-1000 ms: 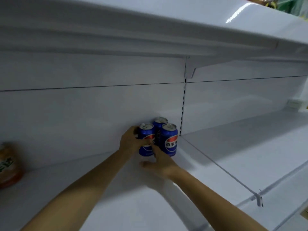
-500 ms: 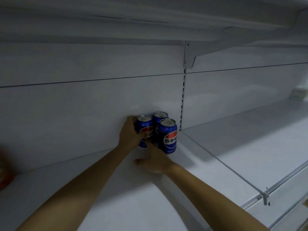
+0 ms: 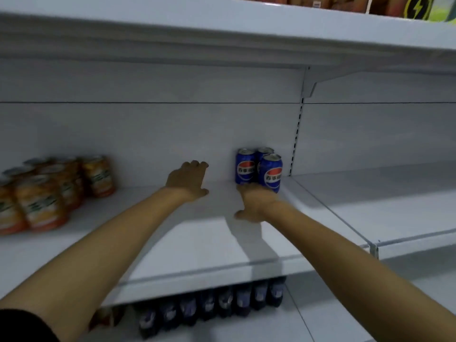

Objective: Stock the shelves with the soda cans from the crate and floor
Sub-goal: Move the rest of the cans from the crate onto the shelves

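Observation:
Three blue soda cans (image 3: 259, 170) stand upright in a tight cluster at the back of the white shelf (image 3: 197, 243), close to the slotted upright. My left hand (image 3: 188, 180) hovers to the left of them, apart from the cans, fingers loosely bent and holding nothing. My right hand (image 3: 256, 202) lies on the shelf just in front of the cans, fingertips at their bases, thumb spread to the left; it holds nothing. Crate and floor are out of view.
Several orange-labelled cans (image 3: 49, 193) are grouped at the shelf's left end. Dark bottles (image 3: 209, 307) line the shelf below. Another shelf board (image 3: 222, 33) runs overhead. A divider seam (image 3: 328, 213) separates the bare right bay (image 3: 382, 198).
My left hand has let go of the left blue can and moved away to the left. The right hand stays in front of the cans. The view has shifted left, showing the orange cans.

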`<state>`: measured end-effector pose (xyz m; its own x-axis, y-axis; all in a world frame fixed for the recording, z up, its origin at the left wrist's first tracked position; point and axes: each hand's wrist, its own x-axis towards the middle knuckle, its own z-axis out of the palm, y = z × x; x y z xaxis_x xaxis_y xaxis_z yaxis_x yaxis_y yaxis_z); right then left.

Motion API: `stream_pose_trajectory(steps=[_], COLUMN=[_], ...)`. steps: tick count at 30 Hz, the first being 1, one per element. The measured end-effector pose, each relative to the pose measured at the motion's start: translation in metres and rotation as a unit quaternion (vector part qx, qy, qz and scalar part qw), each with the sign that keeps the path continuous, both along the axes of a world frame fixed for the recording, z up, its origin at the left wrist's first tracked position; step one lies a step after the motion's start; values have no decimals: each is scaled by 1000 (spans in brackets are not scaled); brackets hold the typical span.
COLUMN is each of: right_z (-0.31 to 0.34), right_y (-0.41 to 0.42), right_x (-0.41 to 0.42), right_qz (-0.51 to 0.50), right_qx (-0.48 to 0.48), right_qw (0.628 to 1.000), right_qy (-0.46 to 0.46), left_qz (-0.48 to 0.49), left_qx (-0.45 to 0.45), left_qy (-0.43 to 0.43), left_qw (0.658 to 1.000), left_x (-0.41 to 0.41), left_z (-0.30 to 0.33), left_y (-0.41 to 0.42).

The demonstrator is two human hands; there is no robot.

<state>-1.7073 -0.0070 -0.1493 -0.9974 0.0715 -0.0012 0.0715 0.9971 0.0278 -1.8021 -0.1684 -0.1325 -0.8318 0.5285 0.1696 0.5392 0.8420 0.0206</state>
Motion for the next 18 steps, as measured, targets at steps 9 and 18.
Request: stream_pose_trajectory(steps=[9, 18], right_z=[-1, -35], right_y=[-83, -196], right_x=[132, 214], right_qz=[84, 171], right_qx=[24, -53], right_qw=[996, 982], right_qy=[32, 61], left_qz=[53, 181], left_qx=[-102, -120], left_qy=[100, 18], left_qw=[988, 976], left_x=[179, 330], left_z=[-22, -87], left_y=[-121, -274])
